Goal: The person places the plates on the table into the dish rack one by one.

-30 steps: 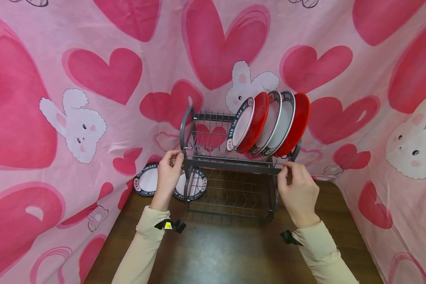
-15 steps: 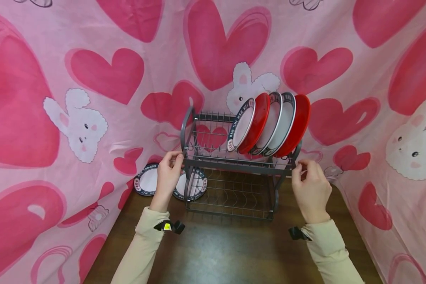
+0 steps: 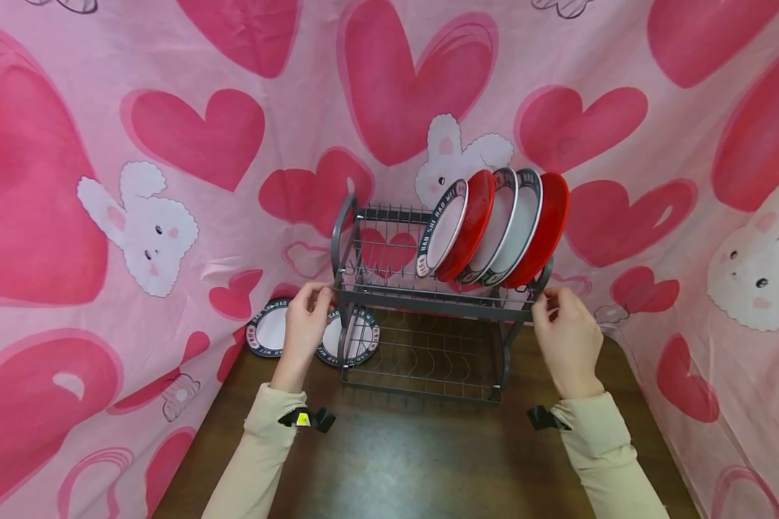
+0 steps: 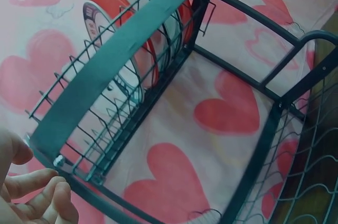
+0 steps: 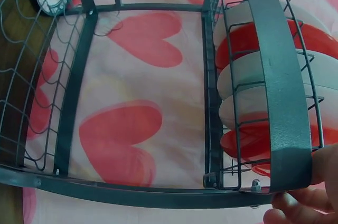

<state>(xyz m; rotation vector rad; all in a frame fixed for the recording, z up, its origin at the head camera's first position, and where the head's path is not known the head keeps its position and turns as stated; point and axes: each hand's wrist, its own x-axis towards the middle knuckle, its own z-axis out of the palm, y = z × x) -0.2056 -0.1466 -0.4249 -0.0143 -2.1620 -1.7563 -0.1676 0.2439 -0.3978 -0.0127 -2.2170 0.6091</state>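
Note:
A dark two-tier dish rack point(image 3: 422, 299) stands on the table. Its upper tier holds several plates leaning at the right: red ones such as the end plate point(image 3: 545, 231), and white ones with dark lettered rims such as the nearest plate point(image 3: 443, 229). My left hand point(image 3: 306, 321) is at the rack's upper left corner, fingers loosely bent; in the left wrist view its fingertips point(image 4: 55, 187) lie beside the corner with nothing between them and the thumb. At the upper right corner, my right hand point(image 3: 566, 339) pinches the end of the front bar point(image 5: 285, 97) between thumb and fingers.
Two white plates with dark lettered rims, a left plate point(image 3: 269, 329) and a right plate point(image 3: 357, 337), lie flat on the brown table point(image 3: 396, 454) at the rack's left. Pink heart-patterned cloth point(image 3: 227, 216) hangs behind and at both sides.
My right hand has shifted right along the front bar to the rack's right corner. The left hand has eased slightly off the left corner. The rack and plates stay in place.

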